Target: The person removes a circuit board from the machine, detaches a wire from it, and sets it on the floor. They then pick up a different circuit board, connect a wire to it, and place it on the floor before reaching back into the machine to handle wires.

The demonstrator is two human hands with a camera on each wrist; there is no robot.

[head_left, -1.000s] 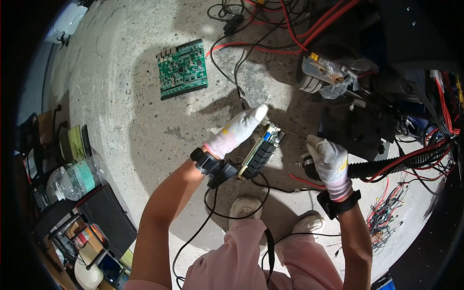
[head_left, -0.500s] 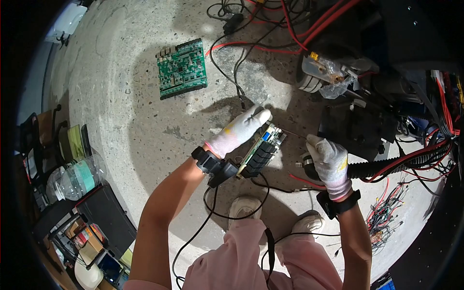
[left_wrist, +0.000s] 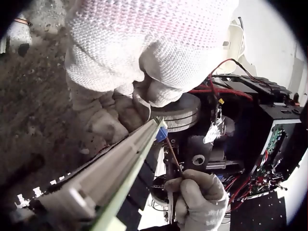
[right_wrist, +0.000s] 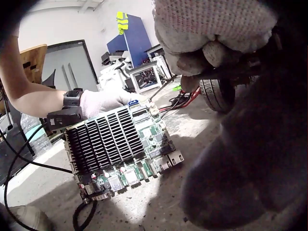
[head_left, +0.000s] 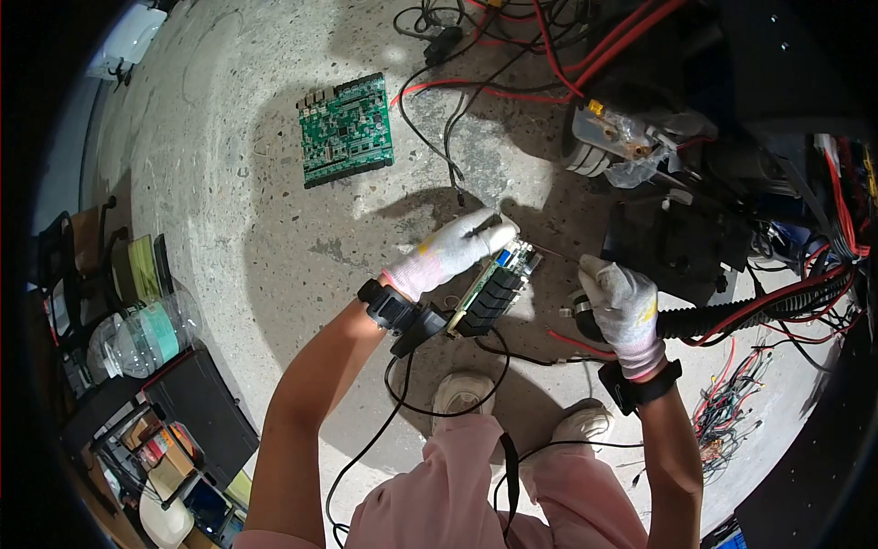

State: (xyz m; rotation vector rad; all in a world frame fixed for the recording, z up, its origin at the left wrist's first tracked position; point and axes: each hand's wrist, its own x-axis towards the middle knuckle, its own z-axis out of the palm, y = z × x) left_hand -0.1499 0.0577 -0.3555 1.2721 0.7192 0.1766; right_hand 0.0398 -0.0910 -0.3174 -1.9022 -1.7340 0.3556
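My gloved left hand [head_left: 446,251] grips the upper edge of a circuit board [head_left: 492,300] and holds it tilted on edge above the floor. A black finned heatsink [right_wrist: 107,140] covers much of its face in the right wrist view. My gloved right hand [head_left: 624,306] pinches a thin rod-like tool [left_wrist: 173,154] between thumb and fingers. Its far end meets the board's corner beside a blue connector [left_wrist: 161,134]; the end inside the right hand is hidden. A second green circuit board [head_left: 346,133] lies flat on the floor, beyond the left hand.
Wheeled black equipment with a grey wheel [left_wrist: 180,113] and red cables [head_left: 631,41] stands at the right. A black corrugated hose [head_left: 722,317] runs beside my right hand. Loose wires [head_left: 727,412] lie lower right; a plastic bottle [head_left: 142,340] is at left.
My left hand's fingers have shifted slightly right and down along the board's top edge. The right hand and the thin tool stay almost where they were.
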